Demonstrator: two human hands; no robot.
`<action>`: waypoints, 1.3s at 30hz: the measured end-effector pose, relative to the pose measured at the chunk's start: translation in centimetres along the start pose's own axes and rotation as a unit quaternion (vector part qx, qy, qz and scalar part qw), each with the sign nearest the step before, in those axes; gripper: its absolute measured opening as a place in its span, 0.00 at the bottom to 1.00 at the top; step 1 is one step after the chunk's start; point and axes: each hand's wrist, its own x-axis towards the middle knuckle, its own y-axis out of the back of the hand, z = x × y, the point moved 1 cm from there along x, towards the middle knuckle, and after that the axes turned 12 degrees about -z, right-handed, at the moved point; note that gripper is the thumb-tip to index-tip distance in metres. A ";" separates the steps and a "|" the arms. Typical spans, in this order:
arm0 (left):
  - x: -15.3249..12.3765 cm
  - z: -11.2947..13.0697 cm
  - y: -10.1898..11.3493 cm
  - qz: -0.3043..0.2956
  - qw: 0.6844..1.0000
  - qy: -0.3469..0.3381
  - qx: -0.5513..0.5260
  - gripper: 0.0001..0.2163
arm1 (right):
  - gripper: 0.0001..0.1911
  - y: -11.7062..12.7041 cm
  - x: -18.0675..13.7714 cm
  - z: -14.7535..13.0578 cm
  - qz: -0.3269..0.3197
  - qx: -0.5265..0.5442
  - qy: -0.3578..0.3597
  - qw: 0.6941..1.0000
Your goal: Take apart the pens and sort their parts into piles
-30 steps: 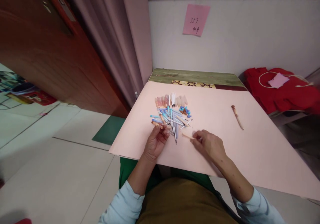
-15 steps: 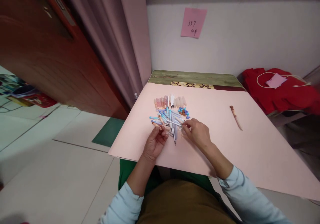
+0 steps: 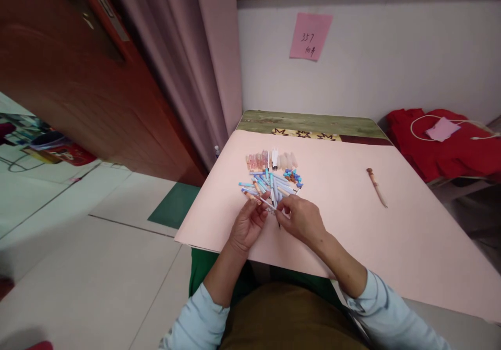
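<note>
A pile of blue and tan pen parts (image 3: 272,180) lies on the pink sheet (image 3: 344,219) covering the table. My left hand (image 3: 248,225) is curled at the pile's near edge, fingertips pinched on a thin pen part (image 3: 263,202). My right hand (image 3: 301,218) has come in beside it, fingers closed on the same thin part or one right next to it. The two hands nearly touch just below the pile. Small caps (image 3: 293,175) lie at the pile's right side, and a row of pale barrels (image 3: 270,159) lies behind it.
One assembled tan pen (image 3: 376,186) lies alone on the right of the sheet. A red cloth with a cord (image 3: 442,141) sits beyond the table's right side. A pink note (image 3: 310,36) hangs on the wall; curtain and wooden door stand at left.
My right hand has moved left from the sheet's middle into the pile and now meets my left hand. The left hand has stayed at the pile's near edge.
</note>
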 end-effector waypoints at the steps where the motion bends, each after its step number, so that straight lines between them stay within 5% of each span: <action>1: 0.0 0.0 0.1 0.000 1.000 0.000 -0.004 0.06 | 0.05 -0.2 -0.2 -0.1 -0.004 0.004 0.006 1.000; 7: 0.0 0.0 0.1 0.018 0.999 -0.026 -0.027 0.05 | 0.11 -0.2 -3.1 2.8 0.051 0.056 -0.006 0.997; 14: 0.2 0.0 -0.4 0.031 0.998 -0.034 -0.034 0.06 | 0.13 -1.6 -6.1 6.7 0.055 -0.030 -0.066 0.996; 26: 0.1 0.0 -0.7 0.051 0.997 -0.038 -0.050 0.06 | 0.12 -1.1 -7.1 5.0 0.028 0.110 -0.050 0.992; 39: 0.1 -0.1 -0.6 0.049 0.997 -0.041 -0.044 0.05 | 0.11 -0.6 -7.5 4.2 0.029 0.120 -0.061 0.990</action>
